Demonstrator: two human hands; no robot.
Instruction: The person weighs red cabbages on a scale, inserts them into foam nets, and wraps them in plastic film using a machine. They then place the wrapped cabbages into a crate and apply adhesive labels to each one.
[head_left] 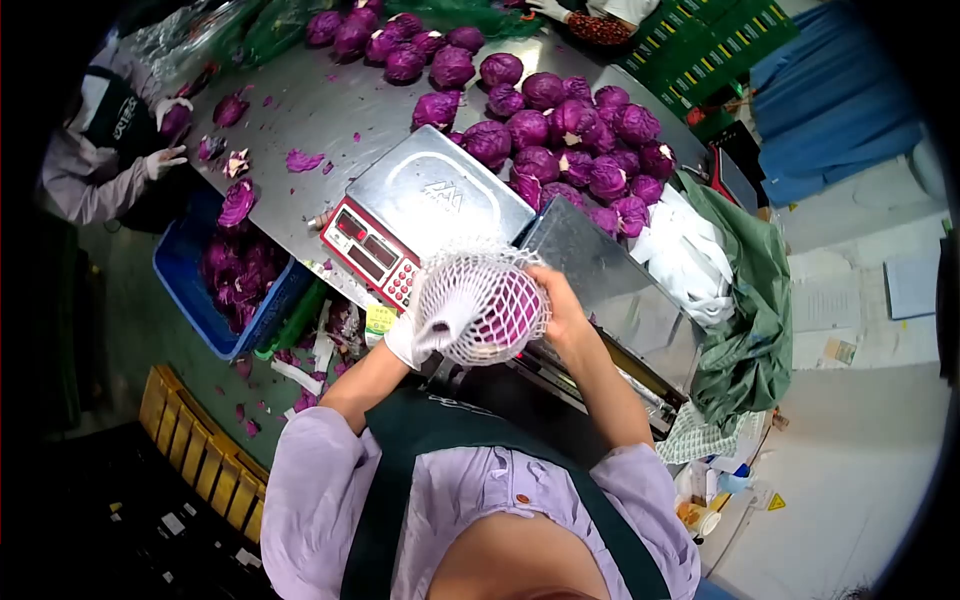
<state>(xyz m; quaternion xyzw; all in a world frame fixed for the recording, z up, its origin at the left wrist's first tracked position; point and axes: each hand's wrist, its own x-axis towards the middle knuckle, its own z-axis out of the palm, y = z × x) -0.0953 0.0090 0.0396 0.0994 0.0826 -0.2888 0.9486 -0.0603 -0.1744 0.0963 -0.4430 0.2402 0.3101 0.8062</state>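
Between my two hands is a red cabbage (pixel 510 318) in a white foam net sleeve (pixel 462 290), held in front of my chest. My left hand (pixel 402 342), in a white glove, grips the gathered side of the net; its fingers are mostly hidden behind it. The bare right hand (pixel 562 305) wraps round the other side of the cabbage. Just beyond stands a digital scale with a bare steel pan (pixel 440 195) and a red-framed display panel (pixel 368 252).
Many red cabbages (pixel 575 125) are heaped on the steel table (pixel 300 110). White foam nets (pixel 685 260) lie at the right beside a green sheet (pixel 750 330). A co-worker (pixel 110 150) trims cabbage over a blue crate (pixel 205 315) of leaves. Another person's gloved hand (pixel 548 8) shows at the top.
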